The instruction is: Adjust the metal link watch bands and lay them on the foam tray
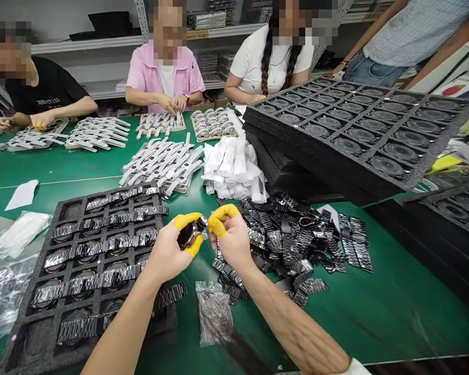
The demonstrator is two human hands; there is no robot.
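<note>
My left hand (168,255), with yellow covers on its fingertips, grips a round dark watch case (186,235) at its sides. Close against the case's upper right edge, my right hand (234,242) pinches thumb and forefinger together, also in yellow covers. What sits in that pinch is too small to make out. Left of my hands lies a black foam tray (33,341), most of its pockets holding watches with black link bands. Black metal watch bands (285,242) are heaped to the right of my right hand. A clear bag of thin metal pieces (214,317) lies below.
Tall stacked foam trays (316,166) with round dark pieces rise at the right. White wrapped bundles (234,164) and white-strapped watches (162,164) lie ahead. Plastic bags (11,286) are at the left edge. Several people sit or stand across the green table (97,179).
</note>
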